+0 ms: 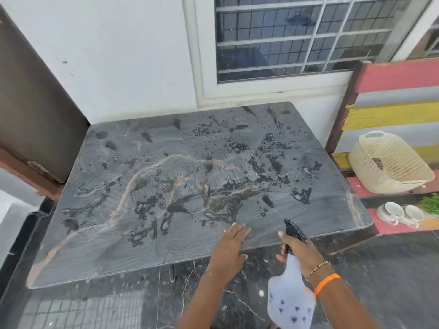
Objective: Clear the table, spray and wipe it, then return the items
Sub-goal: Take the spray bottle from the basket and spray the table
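A grey marbled table (147, 248) fills the middle of the head view, its top bare of items and covered with wet droplets and dark splashes. My right hand (300, 251) grips a white spray bottle (288, 298) with a black nozzle that points at the table's near right part. My left hand (231, 243) lies flat, palm down with fingers together, on the table's near edge just left of the bottle. It holds nothing.
A cream woven basket (389, 162) lies tilted on a striped bench (394, 115) to the right. White cups and saucers (401, 213) and green leaves (432, 204) sit on a lower red ledge. A wall and barred window (301, 36) stand behind the table, a brown door (31, 108) at left.
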Tool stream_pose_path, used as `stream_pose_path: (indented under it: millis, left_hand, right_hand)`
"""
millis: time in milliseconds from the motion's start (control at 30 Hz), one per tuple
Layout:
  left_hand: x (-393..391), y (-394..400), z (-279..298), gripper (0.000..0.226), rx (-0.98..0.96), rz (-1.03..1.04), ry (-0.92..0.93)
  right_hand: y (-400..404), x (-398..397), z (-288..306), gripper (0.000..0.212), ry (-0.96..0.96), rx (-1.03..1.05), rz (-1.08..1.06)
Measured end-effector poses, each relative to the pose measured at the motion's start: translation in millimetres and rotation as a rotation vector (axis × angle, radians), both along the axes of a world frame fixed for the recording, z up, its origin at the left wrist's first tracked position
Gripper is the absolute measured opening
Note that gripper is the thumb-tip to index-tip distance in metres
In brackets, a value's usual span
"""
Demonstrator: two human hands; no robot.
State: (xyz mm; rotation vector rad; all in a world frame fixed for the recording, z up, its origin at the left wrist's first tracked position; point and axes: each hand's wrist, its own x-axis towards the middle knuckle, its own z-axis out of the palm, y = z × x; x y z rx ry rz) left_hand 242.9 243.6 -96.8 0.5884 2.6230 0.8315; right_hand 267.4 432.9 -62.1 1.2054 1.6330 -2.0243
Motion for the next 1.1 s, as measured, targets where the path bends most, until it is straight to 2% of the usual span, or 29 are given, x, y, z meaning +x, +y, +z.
stream_pose_path:
  millis: [100,300,400,467,667,800,933,1000,1100]
  left_hand:
    - [3.0,39.4,2.4,0.066,-0.021,-0.050,-0.003]
    - [9.4,100.1,-4.8,0.064,-0.111,-0.150,0.050]
    - [-1.5,144.4,-1.8,0.069,-0.133,-0.232,0.069]
    - [-12.3,178.1,4.8,0.071,-0.146,-0.282,0.078]
    - [-29.8,242.4,9.6,0.078,-0.250,-0.306,0.041]
    - [-26.8,254.8,5.0,0.081,-0.329,-0.295,-0.046]
    - [-30.5,264.7,8.3,0.062,-0.265,-0.195,-0.104]
    - [-39.1,280.6,14.6,0.046,-0.206,-0.172,-0.129]
    - [-55.6,321.6,30.5,0.029,-0.058,-0.214,-0.277]
  right_hand:
    - [36.8,5.2,-0.3,0.022,-0.034,-0.007,-0.046]
    - [101.5,27.7,-2.0,0.010,0.167,-0.033,0.022]
    - [132.0,34.5,-6.2,0.023,0.205,0.027,0.030]
    - [151.6,34.3,-9.3,0.023,0.223,0.074,0.015]
    - [194.8,25.1,-20.1,0.035,0.184,0.237,-0.080]
    - [219.9,22.0,-21.4,0.027,0.165,0.118,-0.084]
    - [242.4,25.8,-8.5,0.016,0.238,0.071,-0.058]
    - [259.5,22.2,5.3,0.020,0.278,0.089,-0.081]
    - [288.4,7.8,32.9,0.035,0.308,0.129,-0.145]
